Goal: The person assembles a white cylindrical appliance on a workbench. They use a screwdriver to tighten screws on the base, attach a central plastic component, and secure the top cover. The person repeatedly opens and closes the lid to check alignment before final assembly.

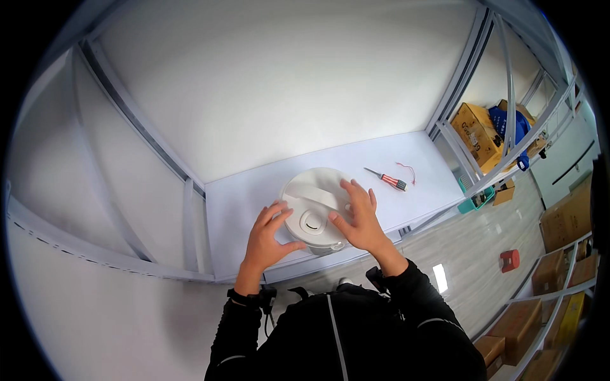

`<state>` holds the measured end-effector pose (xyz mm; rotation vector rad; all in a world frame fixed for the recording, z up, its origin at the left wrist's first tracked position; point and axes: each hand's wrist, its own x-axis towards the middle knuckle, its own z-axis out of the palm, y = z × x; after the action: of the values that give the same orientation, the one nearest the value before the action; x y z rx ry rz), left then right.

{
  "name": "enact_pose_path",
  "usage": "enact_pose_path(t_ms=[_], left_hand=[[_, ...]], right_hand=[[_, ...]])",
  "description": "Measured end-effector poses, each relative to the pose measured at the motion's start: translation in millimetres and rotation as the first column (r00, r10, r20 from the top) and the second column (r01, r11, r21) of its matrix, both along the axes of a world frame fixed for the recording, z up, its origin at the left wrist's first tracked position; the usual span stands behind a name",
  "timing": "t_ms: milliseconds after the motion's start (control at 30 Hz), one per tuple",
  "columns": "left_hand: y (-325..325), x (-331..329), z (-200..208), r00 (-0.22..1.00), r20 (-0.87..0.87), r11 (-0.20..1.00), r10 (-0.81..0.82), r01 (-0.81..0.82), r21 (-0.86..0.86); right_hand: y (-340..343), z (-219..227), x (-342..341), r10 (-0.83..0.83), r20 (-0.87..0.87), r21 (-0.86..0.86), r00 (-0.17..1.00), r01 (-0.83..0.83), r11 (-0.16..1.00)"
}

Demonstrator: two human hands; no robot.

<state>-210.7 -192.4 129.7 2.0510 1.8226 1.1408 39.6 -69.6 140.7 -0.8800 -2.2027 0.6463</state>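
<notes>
A round white lidded appliance [306, 232], like a rice cooker seen from above, stands at the front edge of the white table. Its lid carries a broad strap-like handle and a round vent-like piece towards me. Around its left side curves my left hand [265, 238], thumb and fingers apart; whether it touches the rim is unclear. My right hand [362, 221] is over the lid's right side, fingers spread and thumb near the round piece. Neither hand grips anything. To the right lies a screwdriver [393, 182] with a striped red and white handle, beside a thin red cord [412, 168].
The white table [235, 184] backs onto a white panel, with grey metal frame posts [136, 120] at its sides. Cardboard boxes [476, 136] and a blue bag lie beyond the right frame. A red stool [509, 260] is on the floor near shelves of boxes [518, 324].
</notes>
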Motion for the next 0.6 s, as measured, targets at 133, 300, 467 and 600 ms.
enact_pose_path(t_ms=[133, 300, 467, 600], left_hand=[[5, 0, -24, 0.949, 0.306, 0.997, 0.078, -0.079, -0.01], [19, -10, -77, 0.872, 0.49, 0.995, -0.014, 0.059, -0.076], [23, 4, -66, 0.884, 0.467, 0.991, -0.009, 0.07, -0.113], [20, 7, -56, 0.898, 0.439, 0.993, 0.008, 0.046, -0.111]], right_hand=[[3, 7, -3, -0.017, 0.033, 0.027, 0.999, 0.016, 1.0], [2, 8, -14, -0.094, 0.095, 0.183, 0.991, 0.075, 0.98], [8, -3, -24, -0.187, 0.097, 0.219, 0.978, 0.162, 0.962], [4, 2, -38, -0.262, 0.12, 0.253, 0.957, 0.226, 0.941]])
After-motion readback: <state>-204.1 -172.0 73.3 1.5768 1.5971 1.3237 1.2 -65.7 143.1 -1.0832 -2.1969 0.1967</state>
